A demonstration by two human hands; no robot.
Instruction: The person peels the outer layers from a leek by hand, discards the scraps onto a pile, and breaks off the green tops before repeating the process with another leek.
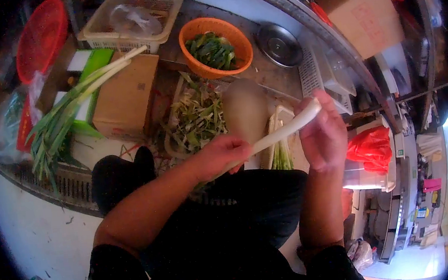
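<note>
A large green onion [283, 132] is stretched across my lap, its thick white stalk slanting up to the right. My left hand [224, 155] is closed around its lower part, with the fingers wrapped over the stalk. At the white root end, my right hand [323, 131] pinches the stalk between thumb and fingers. Just beyond my hands, a heap of green and pale leaf trimmings [196, 117] fills a shallow container. Close to the stalk stands a cream basket [280, 115] with several green onion stalks [282, 155] by it.
Whole green onions [67, 108] lie over a cardboard box [124, 103] at left. An orange basin [244, 34] holds cut greens [211, 50], beside a metal lid [279, 45]. A cream crate [95, 35] stands behind. At right are a metal shelf [325, 22] and a red bag [370, 151].
</note>
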